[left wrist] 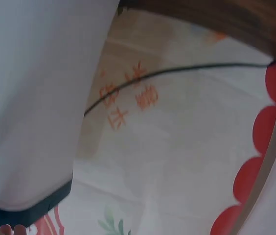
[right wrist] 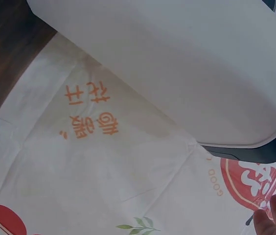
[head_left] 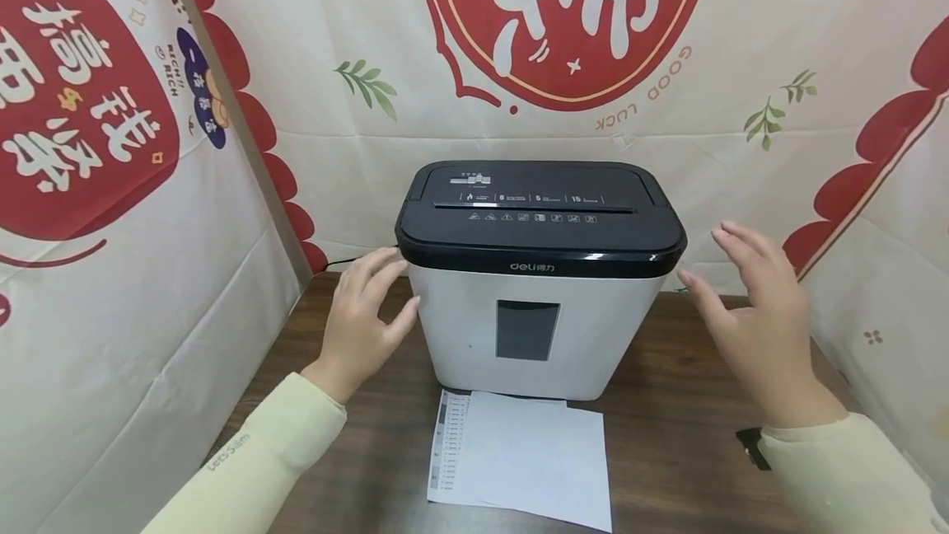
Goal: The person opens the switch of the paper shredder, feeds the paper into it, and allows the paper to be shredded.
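At the far left hangs a cloth [head_left: 148, 303] with a red printed patch. Next comes the left hand [head_left: 361, 326], thumb and fingers parted and loosely bent, holding nothing; its fingertips are right by the left edge of the shredder [head_left: 541, 258], and whether they touch it I cannot tell. A dark cord [left wrist: 196, 67] runs out behind that side. The shredder stands upright on the brown table [head_left: 363, 468], between the two hands, its dark lid above a pale bin. Sheets of paper [head_left: 534, 460] lie flat just in front of its base. To the right, the right hand [head_left: 767, 324] is spread wide and empty, its thumb tip just beside the lid's right corner, the other fingers farther off.
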Tool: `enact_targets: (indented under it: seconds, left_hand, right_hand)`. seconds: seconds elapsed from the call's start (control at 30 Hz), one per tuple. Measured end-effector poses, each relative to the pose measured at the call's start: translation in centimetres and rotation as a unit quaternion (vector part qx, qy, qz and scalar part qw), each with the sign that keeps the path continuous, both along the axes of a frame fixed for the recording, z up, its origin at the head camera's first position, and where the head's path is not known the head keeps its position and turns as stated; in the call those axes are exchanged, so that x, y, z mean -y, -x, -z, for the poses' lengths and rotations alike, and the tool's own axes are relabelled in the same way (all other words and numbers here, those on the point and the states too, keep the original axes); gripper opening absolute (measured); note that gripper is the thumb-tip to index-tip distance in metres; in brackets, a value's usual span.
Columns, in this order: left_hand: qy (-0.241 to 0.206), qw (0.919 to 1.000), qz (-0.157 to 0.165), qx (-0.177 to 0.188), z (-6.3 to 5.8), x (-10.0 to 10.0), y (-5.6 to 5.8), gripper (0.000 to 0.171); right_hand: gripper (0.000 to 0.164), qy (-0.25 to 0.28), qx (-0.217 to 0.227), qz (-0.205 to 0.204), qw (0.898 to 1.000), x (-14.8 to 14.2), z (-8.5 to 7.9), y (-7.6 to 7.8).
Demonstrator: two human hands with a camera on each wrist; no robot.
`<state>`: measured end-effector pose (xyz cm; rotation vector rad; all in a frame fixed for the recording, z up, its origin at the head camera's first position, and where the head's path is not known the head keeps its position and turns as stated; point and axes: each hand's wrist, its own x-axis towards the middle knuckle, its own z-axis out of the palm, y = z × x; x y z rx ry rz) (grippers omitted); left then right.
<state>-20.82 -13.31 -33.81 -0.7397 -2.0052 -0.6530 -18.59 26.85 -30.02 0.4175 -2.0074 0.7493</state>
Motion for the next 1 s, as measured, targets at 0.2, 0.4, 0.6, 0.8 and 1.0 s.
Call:
enact_targets:
  seconds: [0.2, 0.4, 0.6, 0.8, 1.0]
  left_hand:
    - [-0.013, 0.9998, -0.002, 0.014, 2.1, -0.2, -0.8, 0.042]
    - [-0.017, 0.9993, -0.002, 0.033, 3.6, -0.5, -1.5, 0.042]
    - [-0.017, 0.9986, -0.008, 0.051, 5.1, -1.0, -2.2, 0.044]
    - [-0.02, 0.9969, -0.02, 0.073, 6.9, -2.1, -3.2, 0.045]
    - [-0.019, 0.9941, -0.025, 0.104, 8.2, -3.1, -3.9, 0.047]
  right_hand:
    - [0.08, 0.007, -0.022, 0.005, 1.0, -0.4, 1.1, -0.1]
    - [0.078, 0.017, -0.022, 0.018, 0.999, -0.8, 2.2, -0.4]
    - [0.077, 0.031, -0.009, 0.025, 0.999, -1.3, 3.6, -0.9]
    - [0.064, 0.041, 0.016, 0.033, 0.998, -1.8, 5.0, -1.4]
    - [0.052, 0.058, 0.048, 0.051, 0.996, -2.0, 6.2, -1.8]
